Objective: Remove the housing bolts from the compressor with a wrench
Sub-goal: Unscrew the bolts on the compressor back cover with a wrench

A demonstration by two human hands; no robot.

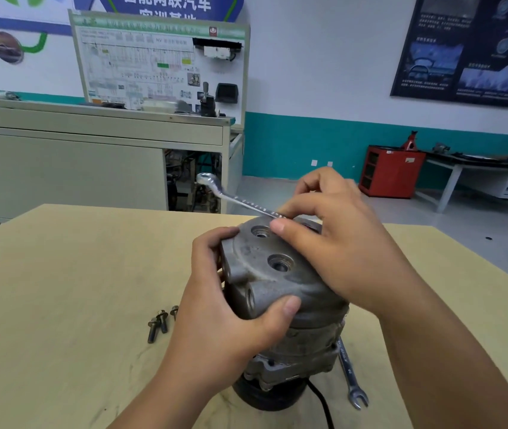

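Note:
A grey metal compressor (280, 292) stands upright on the tan table (60, 274), its round end cap with two open ports facing up. My left hand (228, 308) grips the left side of the cap, thumb across its front. My right hand (336, 239) holds a silver ring wrench (231, 196) over the cap's far edge; the free ring end points up and to the left, and the working end is hidden under my fingers. Three removed bolts (159, 323) lie on the table to the left of the compressor.
A second wrench (350, 374) with an open end lies on the table to the right of the compressor base. A black cable (321, 404) runs from the base toward me. Beyond the table stand a grey bench with a training board and a red cabinet (390, 171).

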